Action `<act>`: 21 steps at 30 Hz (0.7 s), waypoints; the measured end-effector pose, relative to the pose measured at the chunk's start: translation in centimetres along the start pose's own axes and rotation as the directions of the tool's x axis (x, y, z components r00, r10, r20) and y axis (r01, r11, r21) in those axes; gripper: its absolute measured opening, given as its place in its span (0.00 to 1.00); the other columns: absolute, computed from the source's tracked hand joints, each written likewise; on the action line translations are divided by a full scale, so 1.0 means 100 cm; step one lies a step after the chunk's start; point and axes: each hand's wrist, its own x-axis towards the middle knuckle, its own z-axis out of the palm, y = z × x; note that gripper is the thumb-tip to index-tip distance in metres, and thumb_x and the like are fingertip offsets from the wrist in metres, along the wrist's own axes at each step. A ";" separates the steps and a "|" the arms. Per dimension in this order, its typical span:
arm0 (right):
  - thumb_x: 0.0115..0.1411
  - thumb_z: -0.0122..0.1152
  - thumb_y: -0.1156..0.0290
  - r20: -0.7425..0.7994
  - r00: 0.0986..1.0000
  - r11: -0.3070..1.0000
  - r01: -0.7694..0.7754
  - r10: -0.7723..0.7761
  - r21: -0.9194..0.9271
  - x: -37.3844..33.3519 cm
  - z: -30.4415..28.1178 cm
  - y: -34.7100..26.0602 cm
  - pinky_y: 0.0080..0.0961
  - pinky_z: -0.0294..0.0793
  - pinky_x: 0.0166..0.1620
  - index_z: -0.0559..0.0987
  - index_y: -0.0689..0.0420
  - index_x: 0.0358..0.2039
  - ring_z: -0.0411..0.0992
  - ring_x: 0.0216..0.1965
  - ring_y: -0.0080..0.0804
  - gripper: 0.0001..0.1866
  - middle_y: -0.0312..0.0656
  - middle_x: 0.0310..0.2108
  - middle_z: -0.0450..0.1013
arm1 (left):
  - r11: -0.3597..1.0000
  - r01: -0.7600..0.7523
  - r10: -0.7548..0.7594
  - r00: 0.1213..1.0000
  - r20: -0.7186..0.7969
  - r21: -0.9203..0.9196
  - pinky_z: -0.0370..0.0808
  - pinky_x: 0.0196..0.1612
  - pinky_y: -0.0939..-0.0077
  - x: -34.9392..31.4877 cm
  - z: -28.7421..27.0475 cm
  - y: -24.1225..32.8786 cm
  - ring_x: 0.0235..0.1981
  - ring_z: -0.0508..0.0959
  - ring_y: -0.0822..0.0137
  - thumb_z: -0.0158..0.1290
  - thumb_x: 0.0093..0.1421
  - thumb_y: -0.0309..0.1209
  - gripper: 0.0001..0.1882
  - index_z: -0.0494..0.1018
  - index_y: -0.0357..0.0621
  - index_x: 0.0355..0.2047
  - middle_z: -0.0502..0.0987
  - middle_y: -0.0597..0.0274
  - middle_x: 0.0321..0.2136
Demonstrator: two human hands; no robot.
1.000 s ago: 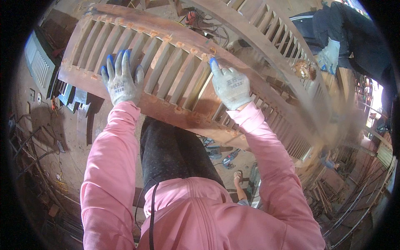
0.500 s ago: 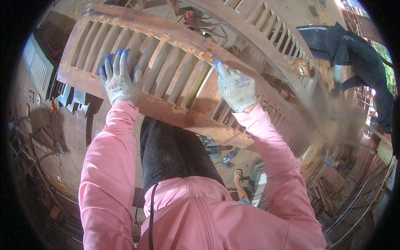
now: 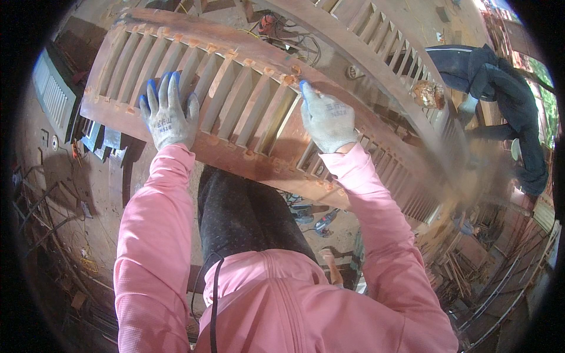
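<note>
A reddish-brown wooden panel with a row of slats (image 3: 229,154) lies across in front of me. Orange-brown filler patches (image 3: 250,62) dot the joints where slats meet the rails. On the slats at the left, my gloved left hand (image 3: 169,116) rests flat with fingers spread, holding nothing. My gloved right hand (image 3: 329,122) is curled at the panel's upper rail, its forefinger reaching to a patched joint near the end of the row. Whatever sits inside the right hand's curled fingers is hidden.
A second slatted panel (image 3: 348,42) stands beyond, with a crusty brown lump (image 3: 428,95) on it. A co-worker in dark clothes (image 3: 518,106) bends at the right. Tangled cables (image 3: 300,44), a power tool (image 3: 325,221) and scrap wood (image 3: 462,267) lie on the floor.
My right hand has shifted slightly left and turned, its fingers curling more closely at the joint. My left hand stays put. The co-worker at the right has changed posture.
</note>
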 end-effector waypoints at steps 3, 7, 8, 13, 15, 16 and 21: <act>0.66 0.53 0.65 0.064 0.997 0.997 0.053 -0.050 -0.051 -0.004 0.010 -0.007 0.45 0.79 0.33 0.77 0.56 0.54 0.81 0.31 0.47 0.18 0.45 0.28 0.80 | 1.000 -0.001 0.001 1.000 0.003 0.003 0.49 0.74 0.43 0.001 0.001 0.000 0.73 0.58 0.48 0.53 0.66 0.47 0.32 0.65 0.55 0.69 0.67 0.63 0.69; 0.65 0.53 0.66 -0.030 0.997 0.997 0.068 -0.067 0.023 -0.007 0.010 -0.003 0.45 0.79 0.32 0.76 0.56 0.56 0.81 0.31 0.47 0.20 0.46 0.29 0.80 | 1.000 -0.008 0.008 1.000 -0.002 0.008 0.51 0.73 0.43 -0.001 0.001 -0.001 0.73 0.57 0.47 0.54 0.65 0.46 0.33 0.62 0.55 0.70 0.65 0.63 0.69; 0.65 0.53 0.66 -0.056 0.997 0.998 0.061 -0.059 0.031 -0.007 0.008 0.000 0.45 0.79 0.32 0.76 0.56 0.56 0.81 0.31 0.47 0.20 0.46 0.29 0.80 | 1.000 -0.008 0.008 1.000 -0.005 0.009 0.50 0.74 0.43 -0.001 0.002 -0.002 0.73 0.58 0.47 0.54 0.65 0.46 0.33 0.63 0.55 0.69 0.66 0.63 0.69; 0.65 0.55 0.67 -0.017 0.999 0.999 0.035 -0.036 -0.028 0.003 0.003 -0.002 0.43 0.79 0.34 0.76 0.52 0.60 0.80 0.33 0.44 0.22 0.43 0.31 0.80 | 1.000 -0.002 0.002 1.000 -0.003 0.016 0.49 0.74 0.43 -0.001 0.002 -0.001 0.73 0.58 0.48 0.54 0.65 0.48 0.33 0.64 0.55 0.69 0.67 0.63 0.68; 0.65 0.53 0.67 -0.001 0.994 0.985 0.112 -0.113 -0.129 0.007 0.014 -0.005 0.41 0.80 0.32 0.75 0.57 0.59 0.81 0.33 0.41 0.22 0.42 0.31 0.81 | 1.000 -0.001 0.001 1.000 -0.001 0.014 0.49 0.74 0.43 -0.001 0.001 0.000 0.73 0.58 0.48 0.53 0.65 0.48 0.33 0.64 0.55 0.69 0.67 0.63 0.69; 0.65 0.53 0.67 0.031 0.992 0.980 0.128 -0.125 -0.151 0.007 0.015 -0.007 0.40 0.80 0.31 0.75 0.58 0.59 0.81 0.33 0.40 0.23 0.42 0.32 0.81 | 1.000 0.000 0.000 1.000 0.000 0.013 0.49 0.74 0.43 -0.001 0.000 0.000 0.73 0.58 0.47 0.53 0.66 0.48 0.33 0.64 0.55 0.69 0.66 0.63 0.69; 0.62 0.59 0.68 0.075 0.981 0.945 0.195 -0.181 -0.262 0.001 0.019 -0.012 0.35 0.79 0.31 0.76 0.55 0.60 0.78 0.30 0.36 0.25 0.39 0.28 0.78 | 1.000 -0.013 0.013 1.000 -0.008 0.006 0.49 0.74 0.43 -0.001 0.001 -0.001 0.73 0.58 0.47 0.53 0.66 0.47 0.33 0.64 0.55 0.69 0.66 0.63 0.69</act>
